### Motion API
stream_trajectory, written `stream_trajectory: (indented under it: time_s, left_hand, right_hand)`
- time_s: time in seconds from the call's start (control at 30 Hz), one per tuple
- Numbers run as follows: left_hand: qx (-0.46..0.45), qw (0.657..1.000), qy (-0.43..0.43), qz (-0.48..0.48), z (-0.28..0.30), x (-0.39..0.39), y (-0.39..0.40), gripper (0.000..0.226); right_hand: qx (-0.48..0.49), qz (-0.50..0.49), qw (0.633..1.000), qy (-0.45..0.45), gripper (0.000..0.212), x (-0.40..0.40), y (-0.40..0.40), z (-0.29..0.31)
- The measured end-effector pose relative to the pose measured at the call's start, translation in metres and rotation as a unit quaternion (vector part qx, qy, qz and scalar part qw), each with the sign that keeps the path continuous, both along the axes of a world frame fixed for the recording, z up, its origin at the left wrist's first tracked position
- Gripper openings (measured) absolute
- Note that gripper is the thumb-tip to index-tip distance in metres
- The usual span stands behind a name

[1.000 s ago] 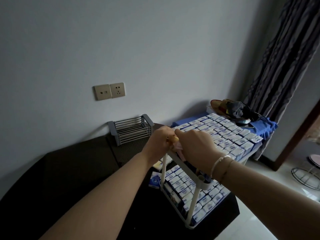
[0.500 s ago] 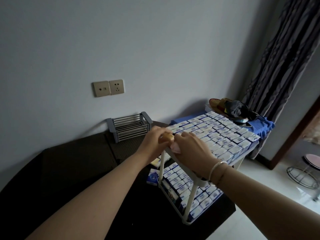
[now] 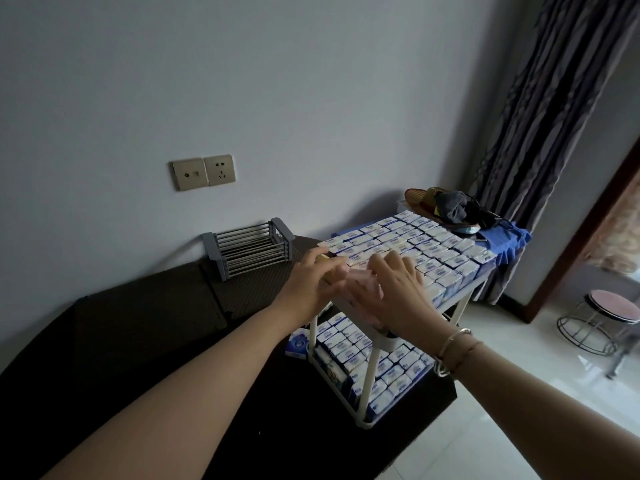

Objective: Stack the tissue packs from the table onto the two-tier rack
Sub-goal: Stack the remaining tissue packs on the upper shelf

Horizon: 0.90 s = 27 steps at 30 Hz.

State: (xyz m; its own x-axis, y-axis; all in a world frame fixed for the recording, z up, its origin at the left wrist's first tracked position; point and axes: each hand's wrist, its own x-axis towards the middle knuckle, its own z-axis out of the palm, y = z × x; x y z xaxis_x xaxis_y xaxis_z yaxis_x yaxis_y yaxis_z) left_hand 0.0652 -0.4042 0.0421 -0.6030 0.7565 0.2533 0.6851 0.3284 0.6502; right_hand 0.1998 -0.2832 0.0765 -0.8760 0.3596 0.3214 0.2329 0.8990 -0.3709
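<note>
Both hands have flattened: left hand (image 3: 311, 284) and right hand (image 3: 391, 289), grips wide, on the rack's (image 3: 367, 382) two tiers.

Dim grey wall (image 3: 242, 81), striped curtain (image 3: 540, 109), pale glossy floor (image 3: 519, 393).

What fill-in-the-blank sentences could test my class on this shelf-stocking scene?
1. Both hands, left and right, rest over the rack's ____ tier.
2. The tissue packs are white and ____.
3. The bracelets sit on the ____ wrist.
4. The grey basket stands against the ____.

Missing: top; blue; right; wall
</note>
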Motion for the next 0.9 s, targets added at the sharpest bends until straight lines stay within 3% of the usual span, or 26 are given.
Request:
stream_trajectory:
  time_s: [0.1, 0.27, 0.43, 0.53, 0.6, 0.77, 0.9]
  left_hand:
    - [0.035, 0.999, -0.028, -0.007, 0.001, 0.011, 0.002, 0.046]
    - [0.039, 0.995, -0.084, -0.041, 0.002, 0.009, 0.002, 0.037]
    - [-0.004, 0.994, -0.09, -0.054, 0.004, 0.0, 0.0, 0.045]
    - [-0.008, 0.994, -0.096, -0.059, 0.006, 0.0, 0.0, 0.049]
    - [-0.014, 0.993, -0.098, -0.057, 0.008, -0.001, -0.002, 0.053]
    - [-0.023, 0.993, -0.095, -0.063, 0.011, -0.004, -0.01, 0.058]
    - [-0.016, 0.991, -0.113, -0.068, 0.009, -0.001, -0.017, 0.063]
  right_hand:
    - [0.034, 0.008, 0.996, 0.078, 0.042, -0.001, -0.002, -0.006]
    - [0.109, -0.012, 0.988, 0.107, 0.039, 0.009, -0.011, -0.003]
    - [0.158, -0.004, 0.986, 0.06, 0.031, 0.02, -0.019, 0.002]
    - [0.245, -0.024, 0.968, 0.04, 0.028, 0.02, -0.02, -0.001]
    - [0.277, -0.05, 0.96, 0.009, 0.037, 0.015, -0.021, -0.006]
    - [0.273, -0.065, 0.957, -0.067, 0.038, 0.01, -0.023, -0.013]
    - [0.299, -0.066, 0.949, -0.071, 0.02, 0.011, -0.027, -0.002]
